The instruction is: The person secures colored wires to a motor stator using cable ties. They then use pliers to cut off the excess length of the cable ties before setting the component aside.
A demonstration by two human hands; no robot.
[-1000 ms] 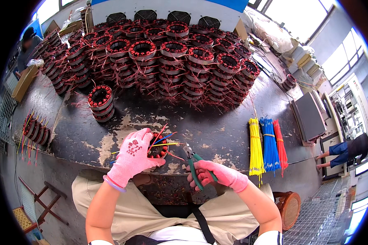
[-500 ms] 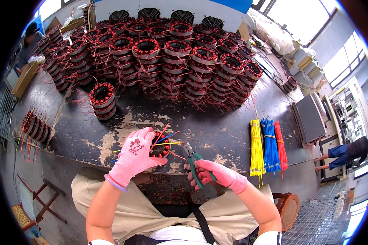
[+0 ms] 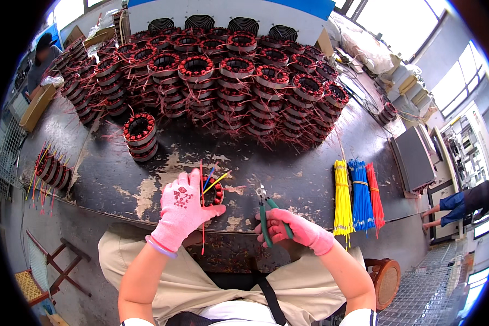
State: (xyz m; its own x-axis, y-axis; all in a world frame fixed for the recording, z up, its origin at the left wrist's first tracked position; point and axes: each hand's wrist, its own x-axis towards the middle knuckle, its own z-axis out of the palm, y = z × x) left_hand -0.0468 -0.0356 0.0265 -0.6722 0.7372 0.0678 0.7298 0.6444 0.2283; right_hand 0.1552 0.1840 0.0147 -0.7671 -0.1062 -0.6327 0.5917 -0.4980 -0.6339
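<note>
My left hand (image 3: 183, 205), in a pink glove, is closed over the left side of a motor stator (image 3: 216, 194) near the table's front edge. The stator is a ring with dark red windings, partly hidden by my hand. Red, blue and yellow lead wires (image 3: 216, 181) stick out beside my fingers, and the long red one runs down past the table edge. My right hand (image 3: 296, 228), also in a pink glove, holds green-handled wire cutters (image 3: 264, 209). Their metal jaws point away from me, right of the stator and apart from the wires.
Tall stacks of wound stators (image 3: 236, 81) fill the table's back. A short stack (image 3: 140, 136) stands left of centre, and a row of stators with leads (image 3: 53, 169) lies far left. Yellow (image 3: 343, 195), blue (image 3: 361, 193) and red wire bundles (image 3: 374, 193) lie right. A person (image 3: 41, 60) is far left.
The cutters have drawn back to the right, away from the yellow wire. The lead wires have swung round, and the red one now lies nearly straight up and down. The view has shifted slightly.
</note>
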